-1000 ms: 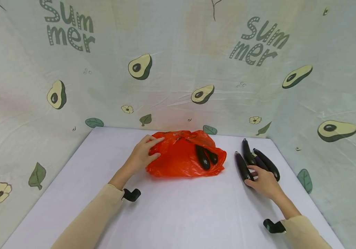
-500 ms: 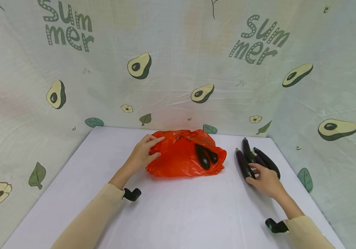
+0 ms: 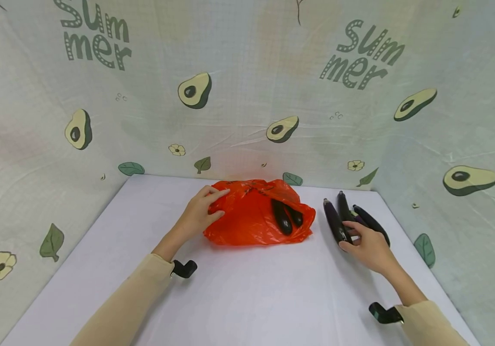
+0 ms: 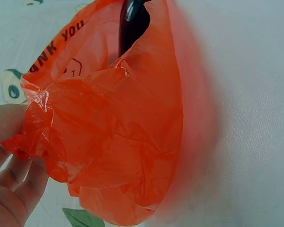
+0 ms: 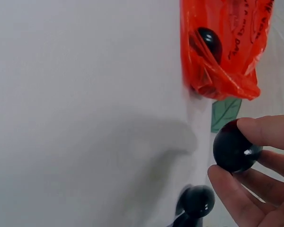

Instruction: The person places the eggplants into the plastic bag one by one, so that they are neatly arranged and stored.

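Note:
A red plastic bag (image 3: 241, 223) lies at the back middle of the table, its mouth toward me and two dark eggplants (image 3: 283, 218) visible inside. My left hand (image 3: 196, 214) pinches the bag's left side; in the left wrist view a gathered bit of plastic (image 4: 26, 144) sits between thumb and fingers. On the right, my right hand (image 3: 370, 247) grips the near end of a dark purple eggplant (image 3: 334, 218). The right wrist view has that eggplant's rounded end (image 5: 233, 147) between thumb and fingers. Beside it lie more eggplants (image 3: 373, 223), partly hidden by the hand.
A white cloth covers the table (image 3: 247, 293). Printed fabric walls (image 3: 239, 96) with avocados and lettering stand behind and at both sides. Each wrist carries a small black camera mount (image 3: 184, 269).
The right hand has shifted slightly up and away with the gripped eggplant, whose stem end now points farther back and left. The left hand and the bag stay in place.

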`<state>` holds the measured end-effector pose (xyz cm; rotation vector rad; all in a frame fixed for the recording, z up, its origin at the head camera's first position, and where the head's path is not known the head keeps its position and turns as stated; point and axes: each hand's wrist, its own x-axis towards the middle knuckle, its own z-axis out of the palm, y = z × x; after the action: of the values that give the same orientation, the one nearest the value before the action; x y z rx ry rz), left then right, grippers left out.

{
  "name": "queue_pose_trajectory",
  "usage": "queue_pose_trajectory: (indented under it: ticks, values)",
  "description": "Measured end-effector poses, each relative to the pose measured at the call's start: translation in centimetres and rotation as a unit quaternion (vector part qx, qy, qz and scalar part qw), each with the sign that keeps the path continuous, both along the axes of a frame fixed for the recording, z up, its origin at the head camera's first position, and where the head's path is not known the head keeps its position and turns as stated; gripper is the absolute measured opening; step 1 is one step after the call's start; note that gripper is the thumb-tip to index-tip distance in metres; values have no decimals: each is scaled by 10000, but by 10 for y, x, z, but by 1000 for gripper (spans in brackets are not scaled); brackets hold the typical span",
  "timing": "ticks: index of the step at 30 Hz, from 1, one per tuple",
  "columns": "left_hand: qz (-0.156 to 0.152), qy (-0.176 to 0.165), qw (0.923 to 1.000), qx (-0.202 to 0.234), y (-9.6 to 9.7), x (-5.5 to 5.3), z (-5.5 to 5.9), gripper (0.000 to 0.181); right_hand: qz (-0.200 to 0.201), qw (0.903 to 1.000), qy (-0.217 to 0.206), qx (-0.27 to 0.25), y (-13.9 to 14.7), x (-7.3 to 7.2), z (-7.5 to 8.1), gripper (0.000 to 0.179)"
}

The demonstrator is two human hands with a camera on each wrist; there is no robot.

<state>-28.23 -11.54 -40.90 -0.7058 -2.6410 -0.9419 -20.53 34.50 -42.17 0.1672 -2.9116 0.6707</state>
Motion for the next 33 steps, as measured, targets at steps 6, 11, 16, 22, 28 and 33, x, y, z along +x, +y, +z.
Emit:
queue_pose_trajectory:
  ticks: [6,11,16,22,28,33]
  values:
    - [51,-55,10000,16,-2,0,0,67,86,9999,-41,-105,-16,6,15,61]
    - [29,-64,10000,29,-2,0,-1,66,187,9996,-65,-202,-27,12,25,62]
    - [16,-30,10000,18,0,0,-1,66,351,9988,26,-344,-39,18,35,61]
    - [42,-100,9999,-17,1,0,1,65,571,9971,-48,-503,-55,25,44,61]
    - [68,-142,9999,13,1,1,2,65,776,9952,-24,-602,-68,29,49,60]
    - [31,-89,10000,3,0,0,3,66,843,9936,-198,-728,-78,31,50,59]
